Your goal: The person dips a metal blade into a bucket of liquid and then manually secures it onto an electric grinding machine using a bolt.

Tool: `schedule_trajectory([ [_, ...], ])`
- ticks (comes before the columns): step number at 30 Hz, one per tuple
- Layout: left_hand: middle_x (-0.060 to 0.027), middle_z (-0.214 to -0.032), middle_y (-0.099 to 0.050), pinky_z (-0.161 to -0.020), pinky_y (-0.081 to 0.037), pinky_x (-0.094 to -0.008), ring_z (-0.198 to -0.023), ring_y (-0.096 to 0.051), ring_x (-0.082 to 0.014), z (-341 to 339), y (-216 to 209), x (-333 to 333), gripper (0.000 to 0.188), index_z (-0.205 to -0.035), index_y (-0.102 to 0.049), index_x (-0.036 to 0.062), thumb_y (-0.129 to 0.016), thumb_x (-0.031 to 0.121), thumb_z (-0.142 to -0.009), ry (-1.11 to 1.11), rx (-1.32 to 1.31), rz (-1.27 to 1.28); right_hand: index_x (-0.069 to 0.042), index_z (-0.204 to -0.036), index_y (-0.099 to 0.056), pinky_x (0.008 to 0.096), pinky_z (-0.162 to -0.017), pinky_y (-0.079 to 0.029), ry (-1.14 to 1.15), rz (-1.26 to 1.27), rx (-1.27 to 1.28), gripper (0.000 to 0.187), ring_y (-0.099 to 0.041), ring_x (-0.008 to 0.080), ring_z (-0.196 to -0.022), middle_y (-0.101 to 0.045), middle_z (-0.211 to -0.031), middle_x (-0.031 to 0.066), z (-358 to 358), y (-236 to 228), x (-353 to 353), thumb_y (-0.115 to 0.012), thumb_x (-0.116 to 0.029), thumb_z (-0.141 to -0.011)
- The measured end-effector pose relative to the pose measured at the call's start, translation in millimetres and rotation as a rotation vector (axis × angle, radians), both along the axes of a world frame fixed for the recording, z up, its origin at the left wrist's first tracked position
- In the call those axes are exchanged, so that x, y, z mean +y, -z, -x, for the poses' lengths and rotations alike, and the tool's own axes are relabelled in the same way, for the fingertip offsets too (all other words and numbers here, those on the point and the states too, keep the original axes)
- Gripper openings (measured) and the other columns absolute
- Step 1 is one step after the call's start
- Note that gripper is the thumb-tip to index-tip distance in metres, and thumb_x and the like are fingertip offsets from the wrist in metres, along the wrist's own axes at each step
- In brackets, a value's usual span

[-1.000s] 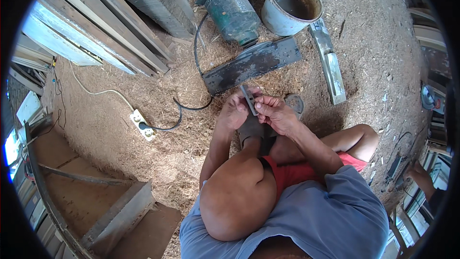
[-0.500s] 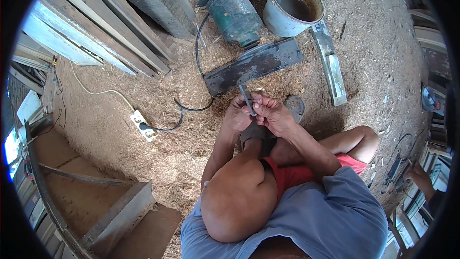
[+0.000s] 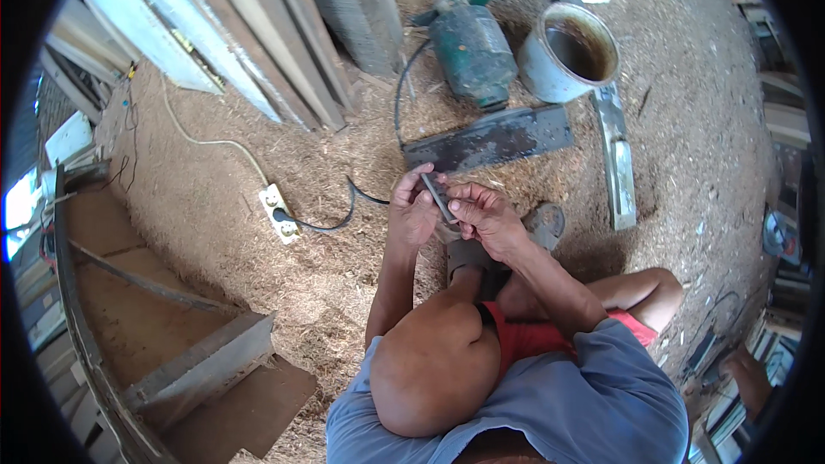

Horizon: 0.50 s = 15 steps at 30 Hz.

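A small flat grey metal piece [image 3: 439, 198], long and narrow like a blade, is held between both hands above my foot. My left hand [image 3: 412, 216] supports it from the left, fingertips at its upper end and side. On the right, my right hand [image 3: 486, 218] pinches its lower end between thumb and fingers. Just beyond the hands lies a dark, worn rectangular board [image 3: 490, 137]. Behind that board stands a green motor-like machine [image 3: 474, 53], scuffed and dusty.
A white bucket [image 3: 537, 60] with brownish liquid stands right of the machine. A narrow plank [image 3: 617, 167] bearing a pale block lies nearby. A black cable runs to a white power strip [image 3: 279, 213] on shavings-covered ground. Boards [image 3: 284, 43] lean at far left; another person's hand [image 3: 746, 378] shows at right.
The metal piece has turned to show more of its flat face, and my left fingers have spread somewhat. The view has shifted, so the machine and bucket appear farther right and lower.
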<state>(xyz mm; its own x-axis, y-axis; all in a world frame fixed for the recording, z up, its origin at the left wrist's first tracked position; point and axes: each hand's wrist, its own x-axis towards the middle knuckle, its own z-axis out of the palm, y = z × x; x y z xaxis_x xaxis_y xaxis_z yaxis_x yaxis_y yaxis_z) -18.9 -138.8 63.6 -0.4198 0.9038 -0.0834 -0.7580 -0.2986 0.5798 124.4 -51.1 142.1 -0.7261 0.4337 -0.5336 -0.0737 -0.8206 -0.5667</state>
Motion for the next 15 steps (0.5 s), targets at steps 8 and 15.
schedule_trajectory([
  [8,-0.0126,-0.107,-0.065,-0.082,-0.057,-0.0335,-0.093,-0.066,-0.0202,26,-23,15,0.028,-0.115,-0.056,0.0009,-0.064,0.0,-0.088,-0.215,-0.063,0.109,0.0,-0.104,-0.062,0.0209,-0.064,-0.047,0.032,-0.462,0.03,0.015,-0.055,0.0042,-0.071,-0.064,-0.082,0.0005,54,-35,7,-0.066,-0.002,-0.089],
  [15,-0.0075,-0.094,-0.065,-0.07,-0.052,-0.0264,-0.077,-0.061,-0.0127,32,-36,23,0.015,-0.108,-0.059,0.0007,-0.06,0.005,-0.094,-0.245,-0.046,0.082,0.001,-0.101,-0.065,0.02,-0.063,-0.044,0.014,-0.641,-0.051,0.014,-0.049,0.0022,-0.068,-0.059,-0.077,-0.003,68,-45,11,-0.067,-0.001,-0.087],
])
